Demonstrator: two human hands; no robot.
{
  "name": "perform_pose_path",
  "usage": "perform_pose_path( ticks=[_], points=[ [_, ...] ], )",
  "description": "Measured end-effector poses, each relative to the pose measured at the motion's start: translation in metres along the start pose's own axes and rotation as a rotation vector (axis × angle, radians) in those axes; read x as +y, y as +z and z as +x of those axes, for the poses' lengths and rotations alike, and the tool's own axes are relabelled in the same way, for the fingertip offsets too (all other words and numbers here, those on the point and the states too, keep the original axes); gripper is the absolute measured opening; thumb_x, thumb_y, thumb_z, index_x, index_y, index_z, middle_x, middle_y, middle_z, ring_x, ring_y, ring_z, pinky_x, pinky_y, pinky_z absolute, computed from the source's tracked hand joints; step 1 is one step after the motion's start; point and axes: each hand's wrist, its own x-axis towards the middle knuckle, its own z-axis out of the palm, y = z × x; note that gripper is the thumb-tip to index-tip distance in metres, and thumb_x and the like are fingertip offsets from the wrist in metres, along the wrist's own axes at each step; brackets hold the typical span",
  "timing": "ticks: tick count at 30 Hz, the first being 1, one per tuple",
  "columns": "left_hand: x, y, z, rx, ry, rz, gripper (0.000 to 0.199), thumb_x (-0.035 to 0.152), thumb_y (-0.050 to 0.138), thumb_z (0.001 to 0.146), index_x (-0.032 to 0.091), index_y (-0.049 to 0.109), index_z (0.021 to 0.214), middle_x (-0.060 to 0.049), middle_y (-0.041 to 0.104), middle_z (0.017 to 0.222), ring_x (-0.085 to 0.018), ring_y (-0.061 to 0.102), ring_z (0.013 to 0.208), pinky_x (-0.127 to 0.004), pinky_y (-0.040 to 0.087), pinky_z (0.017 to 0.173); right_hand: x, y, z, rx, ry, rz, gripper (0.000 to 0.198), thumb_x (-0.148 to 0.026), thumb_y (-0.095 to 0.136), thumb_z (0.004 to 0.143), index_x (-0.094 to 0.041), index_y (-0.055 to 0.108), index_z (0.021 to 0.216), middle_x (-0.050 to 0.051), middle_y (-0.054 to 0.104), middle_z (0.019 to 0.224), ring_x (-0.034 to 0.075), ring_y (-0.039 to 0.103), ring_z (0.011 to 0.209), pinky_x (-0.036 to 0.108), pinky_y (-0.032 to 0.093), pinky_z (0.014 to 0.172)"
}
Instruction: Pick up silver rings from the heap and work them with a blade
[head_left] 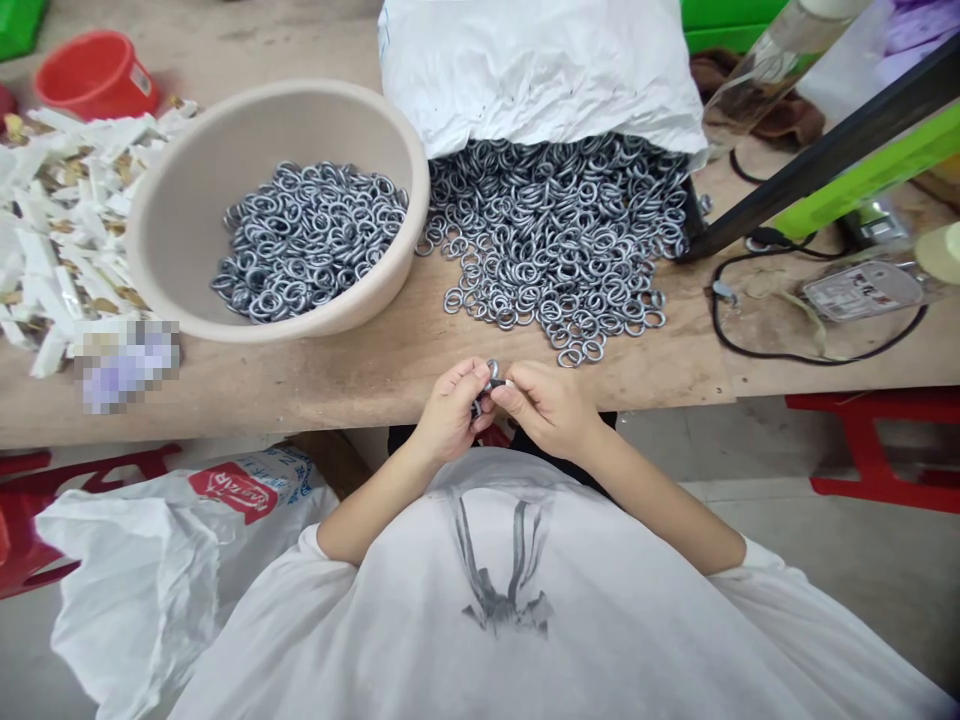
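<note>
At the table's front edge my two hands meet in front of my body. My left hand is closed on grey metal rings, one of them showing between thumb and forefinger. In the pinched fingers of my right hand is a small dark, thin tool, its tip against the ring; its kind I cannot make out. Just beyond lies a spread heap of loose rings, spilling from a white sack. Left of it stands a beige basin with many like rings in it.
White and brown scraps cover the table's left side, near a red bowl. At right are a black post, a black cable and a clear bottle. A white bag stands below left; a red stool, right.
</note>
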Motion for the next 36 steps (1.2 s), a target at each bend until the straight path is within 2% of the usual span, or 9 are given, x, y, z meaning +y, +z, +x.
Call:
perform_pose_path(
  ticks=[4,10,13,17,21,24,28,32,36],
  points=[
    [-0.003,-0.008,-0.005,-0.102,-0.039,0.062,0.048,0.052,0.08,0.072,0.018,0.047,0.068,0.006,0.047,0.054,-0.002,0.035,0.039,-0.014,0.024,0.036,0.017,-0.002,0.008,0.111,0.198,0.084,0.05,-0.059,0.039,0.1,-0.022,0.047,0.067,-0.001,0.048,0.061,0.014,0.044,0.059,0.03,0.029,0.059],
    [0.005,-0.021,-0.001,0.049,0.008,0.015,0.045,0.052,0.081,0.071,0.018,0.051,0.075,0.007,0.05,0.053,-0.003,0.038,0.036,-0.015,0.025,0.035,0.009,0.014,0.031,-0.07,0.089,0.282,0.041,-0.06,0.062,0.089,-0.02,0.064,0.093,-0.001,0.061,0.076,0.015,0.053,0.067,0.027,0.04,0.064],
    [0.012,-0.031,-0.001,0.098,0.052,0.003,0.04,0.047,0.08,0.072,0.017,0.053,0.077,0.005,0.056,0.057,-0.004,0.042,0.036,-0.015,0.028,0.035,0.01,0.022,0.065,-0.042,0.156,0.008,0.033,-0.051,0.06,0.092,-0.019,0.067,0.086,0.0,0.062,0.073,0.017,0.056,0.07,0.028,0.039,0.064],
    [0.017,-0.043,-0.003,0.154,0.086,-0.009,0.028,0.033,0.075,0.075,0.016,0.062,0.094,0.003,0.063,0.065,-0.006,0.048,0.041,-0.016,0.034,0.036,0.018,0.03,0.113,-0.117,0.164,-0.499,0.032,-0.041,0.065,0.091,-0.017,0.072,0.111,0.012,0.068,0.115,0.027,0.065,0.091,0.034,0.042,0.072],
    [0.021,-0.049,-0.003,0.193,0.05,-0.074,0.02,0.026,0.067,0.073,0.016,0.062,0.089,0.0,0.066,0.073,-0.009,0.058,0.05,-0.017,0.04,0.036,0.023,0.033,0.131,-0.166,0.188,-0.649,0.027,-0.033,0.064,0.092,-0.016,0.074,0.11,0.016,0.067,0.119,0.029,0.067,0.092,0.036,0.043,0.072],
    [0.026,-0.05,-0.001,0.188,-0.024,-0.129,0.017,0.032,0.063,0.079,0.016,0.059,0.082,-0.002,0.065,0.077,-0.01,0.059,0.052,-0.017,0.039,0.035,0.021,0.025,0.122,-0.143,0.175,-0.492,0.019,-0.032,0.064,0.092,-0.018,0.076,0.095,0.011,0.071,0.1,0.026,0.064,0.087,0.035,0.042,0.071],
    [0.028,-0.043,0.004,0.065,-0.194,-0.146,0.036,0.05,0.067,0.085,0.014,0.06,0.085,0.001,0.058,0.07,-0.004,0.046,0.041,-0.013,0.024,0.03,0.012,0.007,0.09,-0.192,-0.02,-0.102,0.016,-0.024,0.062,0.091,-0.018,0.076,0.085,0.004,0.068,0.083,0.019,0.062,0.078,0.031,0.043,0.072],
    [0.024,-0.031,0.004,-0.097,-0.263,-0.142,0.045,0.052,0.081,0.074,0.014,0.057,0.083,0.005,0.051,0.064,0.0,0.035,0.037,-0.011,0.019,0.031,0.006,-0.007,0.06,-0.208,-0.128,0.05,0.027,-0.011,0.057,0.085,-0.018,0.079,0.098,0.005,0.068,0.09,0.017,0.063,0.082,0.029,0.045,0.075],
    [0.021,-0.021,0.001,-0.065,-0.154,-0.085,0.045,0.048,0.084,0.072,0.016,0.052,0.078,0.006,0.051,0.063,-0.001,0.037,0.037,-0.012,0.021,0.032,0.006,-0.015,0.045,-0.192,-0.092,0.238,0.029,-0.026,0.062,0.089,-0.018,0.075,0.114,0.005,0.069,0.094,0.016,0.063,0.08,0.029,0.047,0.073]
  ],
)
